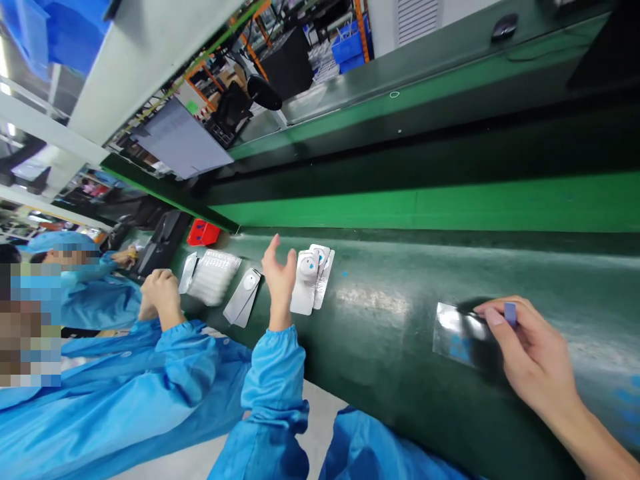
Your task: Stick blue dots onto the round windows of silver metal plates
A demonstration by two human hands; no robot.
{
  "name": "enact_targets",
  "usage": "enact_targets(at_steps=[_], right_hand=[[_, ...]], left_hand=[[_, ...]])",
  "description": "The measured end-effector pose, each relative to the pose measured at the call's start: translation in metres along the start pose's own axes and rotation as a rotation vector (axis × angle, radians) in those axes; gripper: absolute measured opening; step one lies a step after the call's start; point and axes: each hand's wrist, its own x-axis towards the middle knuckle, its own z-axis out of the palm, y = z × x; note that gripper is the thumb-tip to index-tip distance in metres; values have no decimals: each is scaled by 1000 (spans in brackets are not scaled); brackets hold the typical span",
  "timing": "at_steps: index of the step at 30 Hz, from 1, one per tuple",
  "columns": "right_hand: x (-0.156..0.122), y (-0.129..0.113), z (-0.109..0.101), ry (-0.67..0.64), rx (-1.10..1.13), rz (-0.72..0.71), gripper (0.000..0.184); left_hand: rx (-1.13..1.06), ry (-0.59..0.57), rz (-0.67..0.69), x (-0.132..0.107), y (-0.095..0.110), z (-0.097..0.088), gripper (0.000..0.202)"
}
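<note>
Foil sheet (457,333) lies just beside the hand (530,353) pinching a small blue block (510,313).

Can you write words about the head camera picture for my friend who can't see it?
A bare hand pinches a small blue block above a shiny foil sheet on a green conveyor belt. To the left, a co-worker in a blue gown holds up a raised hand beside white plastic pieces.
</note>
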Motion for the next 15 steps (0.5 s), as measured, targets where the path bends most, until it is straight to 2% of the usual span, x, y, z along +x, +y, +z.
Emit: enact_targets(at_steps=[2, 4, 6, 8, 10, 12, 13, 15], right_hand=[[5, -3, -5, 56, -20, 21, 33], [15, -7, -13, 130, -98, 24, 38], [26, -8, -22, 172, -200, 7, 43], [36, -7, -30, 175, -209, 3, 44], [43, -5, -35, 167, -119, 10, 46], [45, -2, -35, 196, -51, 35, 47], [44, -1, -34, 221, -46, 52, 47], [42, 2, -35, 250, -69, 88, 49]], left_hand=[[-226, 62, 7, -12, 25, 16, 42], [-539, -9, 20, -28, 69, 26, 36], [-785, -163, 34, -45, 125, 26, 36], [-882, -342, -53, -59, 183, 16, 38], [-924, -498, -123, -73, 231, 3, 48], [-976, -618, -167, -85, 257, -5, 55], [-1006, -659, -170, -91, 261, -6, 59], [-1063, -701, -148, -98, 253, -1, 73]])
